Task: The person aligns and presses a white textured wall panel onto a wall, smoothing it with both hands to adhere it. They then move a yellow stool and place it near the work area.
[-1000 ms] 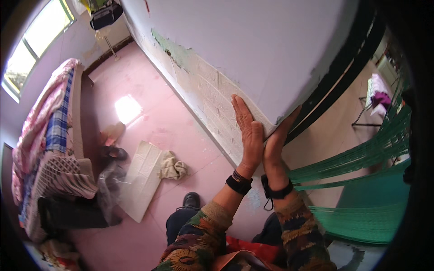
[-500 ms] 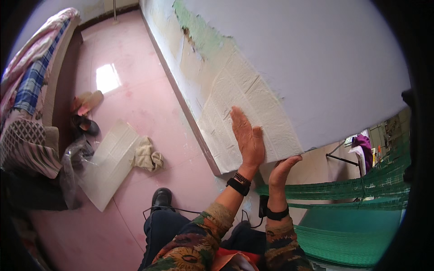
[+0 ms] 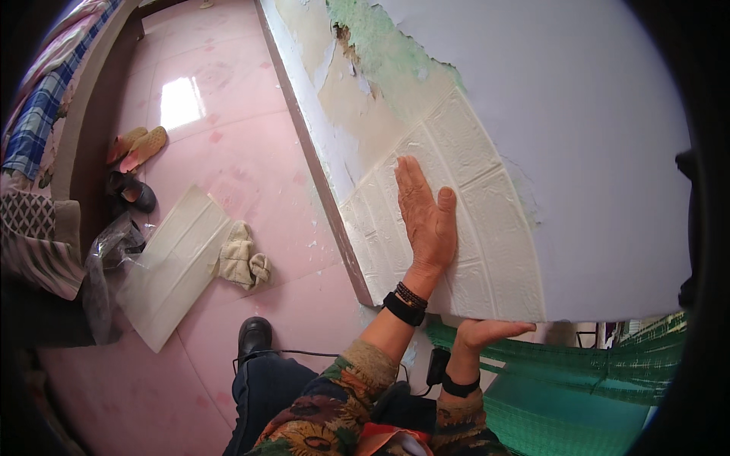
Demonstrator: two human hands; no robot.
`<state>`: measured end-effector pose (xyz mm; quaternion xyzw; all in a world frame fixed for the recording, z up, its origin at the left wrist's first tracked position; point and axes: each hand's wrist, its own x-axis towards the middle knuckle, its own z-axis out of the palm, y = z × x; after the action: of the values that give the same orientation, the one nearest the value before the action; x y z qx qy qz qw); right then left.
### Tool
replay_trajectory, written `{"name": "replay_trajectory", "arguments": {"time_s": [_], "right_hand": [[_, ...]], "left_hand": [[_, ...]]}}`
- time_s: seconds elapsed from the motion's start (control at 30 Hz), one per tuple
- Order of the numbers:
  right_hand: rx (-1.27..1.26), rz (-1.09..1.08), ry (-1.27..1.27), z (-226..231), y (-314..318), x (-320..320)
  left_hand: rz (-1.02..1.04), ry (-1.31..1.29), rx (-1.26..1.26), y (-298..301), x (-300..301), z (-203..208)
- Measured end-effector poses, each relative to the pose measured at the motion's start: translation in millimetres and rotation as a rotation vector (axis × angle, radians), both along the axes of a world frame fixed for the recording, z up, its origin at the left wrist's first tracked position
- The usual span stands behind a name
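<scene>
A white, brick-embossed foam wall panel (image 3: 475, 197) covers the low part of the wall beside its near edge. My left hand (image 3: 428, 220) lies flat on the panel, fingers stretched toward the far side and thumb apart. Around that wrist are a dark bead bracelet and a black band. My right hand (image 3: 494, 331) is at the wall's near edge, just under the panel's bottom border, with straight fingers pointing right; part of its palm is hidden behind the edge. Neither hand holds anything.
Bare, peeling wall with green patches (image 3: 395, 53) lies beyond the panel. A pale sheet (image 3: 171, 266), a crumpled cloth (image 3: 242, 258), a clear plastic bag (image 3: 106, 273) and shoes (image 3: 141, 148) are on the pink floor. Green netting (image 3: 563, 372) hangs at right; a bed (image 3: 84, 121) stands left.
My view has shifted, bringing the wall closer. My left hand stays flat on the panel, its fingers turned slightly; my right hand has tipped so its fingers point right along the edge.
</scene>
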<state>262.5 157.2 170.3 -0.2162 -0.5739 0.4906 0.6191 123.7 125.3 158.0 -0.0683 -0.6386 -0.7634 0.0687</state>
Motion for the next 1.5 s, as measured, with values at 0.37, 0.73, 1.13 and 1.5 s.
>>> {"name": "replay_trajectory", "arguments": {"time_s": [0.37, 0.73, 1.13, 1.5], "right_hand": [[0.181, -0.123, -0.161, -0.3, -8.7, -5.7], [0.151, -0.145, -0.088, -19.5, 11.7, 3.3], [-0.039, -0.053, 0.091, -6.0, 1.1, -7.6], [0.054, -0.156, 0.099, -14.0, 3.5, -11.9]], "left_hand": [[0.013, 0.026, 0.010, -2.1, -31.9, -4.7], [0.014, 0.158, 0.028, -5.4, -21.5, 17.3], [0.016, 0.169, -0.017, -3.9, -34.1, 17.2], [-0.025, 0.366, -0.038, -7.8, -37.5, 52.4]]}}
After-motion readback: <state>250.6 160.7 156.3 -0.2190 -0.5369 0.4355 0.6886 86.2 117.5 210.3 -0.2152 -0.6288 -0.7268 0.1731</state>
